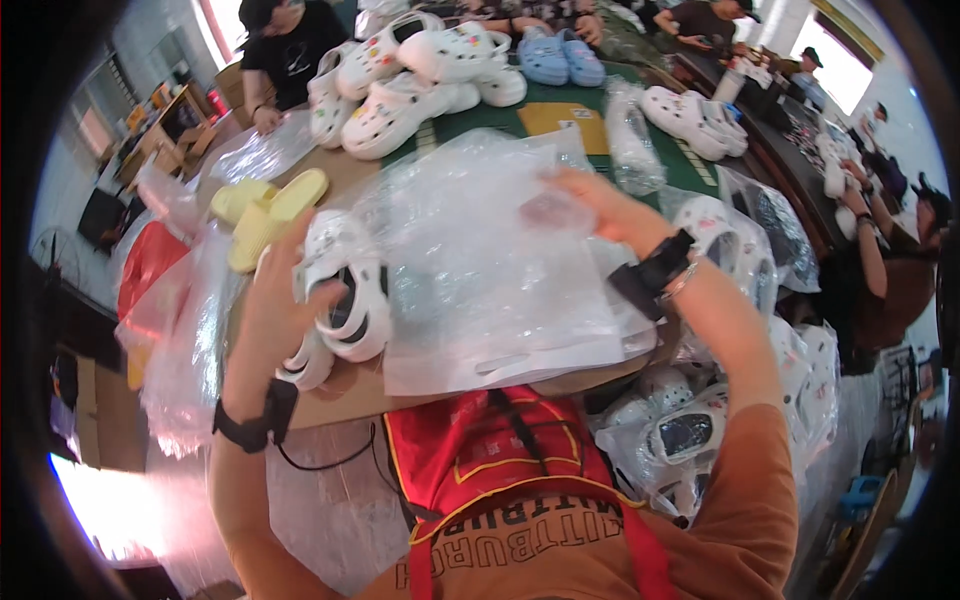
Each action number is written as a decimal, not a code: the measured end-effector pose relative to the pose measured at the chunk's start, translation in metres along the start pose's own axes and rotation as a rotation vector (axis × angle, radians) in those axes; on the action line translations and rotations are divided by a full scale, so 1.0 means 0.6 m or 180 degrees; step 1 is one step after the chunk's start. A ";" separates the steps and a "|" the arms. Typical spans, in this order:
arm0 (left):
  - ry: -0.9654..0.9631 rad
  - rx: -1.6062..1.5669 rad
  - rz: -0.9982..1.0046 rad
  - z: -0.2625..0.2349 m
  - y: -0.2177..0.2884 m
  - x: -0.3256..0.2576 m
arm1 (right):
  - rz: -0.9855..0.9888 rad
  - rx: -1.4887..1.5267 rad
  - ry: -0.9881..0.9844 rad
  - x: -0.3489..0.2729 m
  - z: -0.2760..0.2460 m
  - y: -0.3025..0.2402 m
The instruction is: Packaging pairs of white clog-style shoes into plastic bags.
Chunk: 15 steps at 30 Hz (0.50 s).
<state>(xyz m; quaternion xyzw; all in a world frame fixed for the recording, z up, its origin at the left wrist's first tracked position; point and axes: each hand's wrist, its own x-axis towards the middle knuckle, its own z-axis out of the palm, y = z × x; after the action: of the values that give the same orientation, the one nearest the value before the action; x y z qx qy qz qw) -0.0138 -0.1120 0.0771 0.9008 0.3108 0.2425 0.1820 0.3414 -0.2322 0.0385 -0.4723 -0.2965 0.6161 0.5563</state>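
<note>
The left hand (272, 300) has its grip wrapped around a pair of white clogs (340, 295), fingers curled over the straps, holding them just above the brown cardboard sheet (350, 385) that covers the near part of the desk (470, 125). The right hand (600, 205) has its grip pinching the upper edge of a clear plastic bag (490, 260), which spreads wide between the two hands and lies over a stack of similar bags with cut-out handles. Beside the clogs, to the left, a pair of pale yellow slides (265, 205) rests on the cardboard, and loose crumpled clear bags (185, 340) hang off the desk's left edge next to something red. Farther back, on the green mat, stands a heap of white clogs with small coloured charms (400, 85), a light blue pair (560, 58) behind them, and a flat yellow-brown envelope (562, 122). To the right, a rolled clear bag (635, 140) lies upright-ish, with more white clogs (690, 115) beyond it. Bagged white clogs (690, 425) are piled low at the right, near the person's elbow. Other people sit around the far and right sides.
</note>
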 end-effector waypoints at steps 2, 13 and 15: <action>0.0058 0.0834 0.0958 0.042 0.033 0.004 | -0.0046 -0.0488 -0.0681 -0.012 0.025 0.018; 0.0122 0.1255 0.1866 0.135 0.062 0.006 | -0.0364 0.0237 0.0303 -0.098 -0.079 -0.003; -0.0338 0.0976 0.1900 0.152 0.058 -0.002 | -0.0416 0.0057 0.0721 -0.097 -0.077 -0.018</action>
<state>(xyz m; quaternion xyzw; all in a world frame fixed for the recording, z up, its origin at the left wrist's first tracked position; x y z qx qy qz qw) 0.0520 -0.1544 0.0192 0.9803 0.0563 0.1883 -0.0186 0.3842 -0.2934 0.0450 -0.5136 -0.2564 0.5239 0.6294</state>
